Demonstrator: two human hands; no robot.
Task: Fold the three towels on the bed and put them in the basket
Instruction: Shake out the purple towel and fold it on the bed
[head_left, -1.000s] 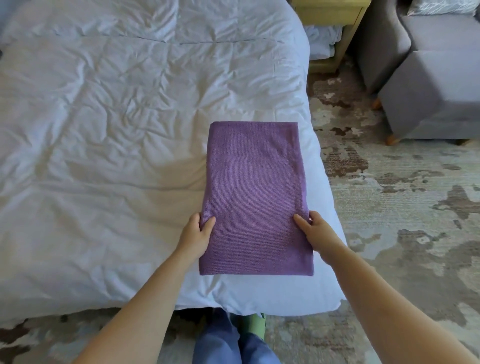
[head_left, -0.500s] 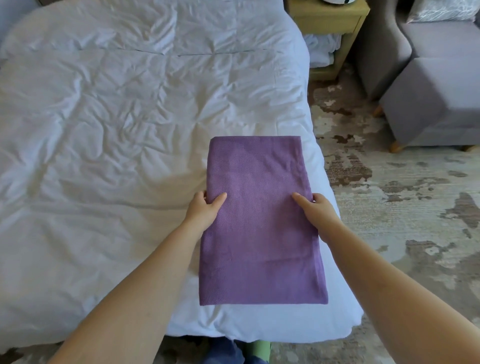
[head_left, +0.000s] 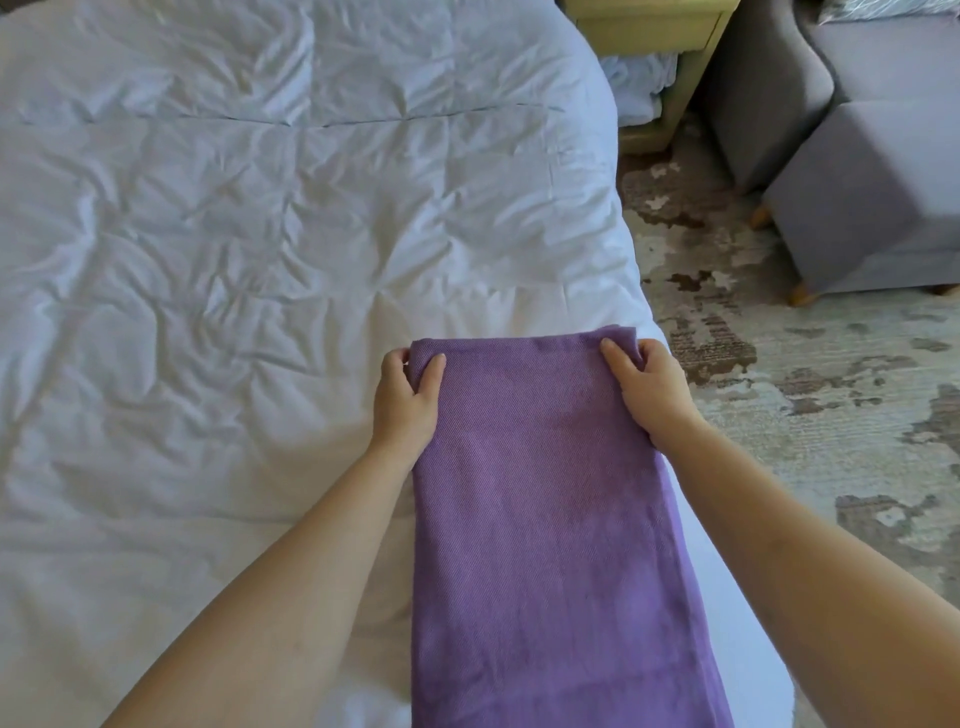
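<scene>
Purple towel (head_left: 545, 519), folded into a long strip, lies on the white bed (head_left: 234, 260) near its right edge, w/ its near end running out of view at the bottom. Left hand (head_left: 408, 395) pinches the far left corner, thumb on top; right hand (head_left: 652, 395) grips the far right corner likewise.

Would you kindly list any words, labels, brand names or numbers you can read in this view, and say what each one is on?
None: no readable text shows anywhere.
The folded purple towel, gripped at its far corners by the left hand and right hand, shows no tag or label.
The white quilted duvet is plain.
</scene>
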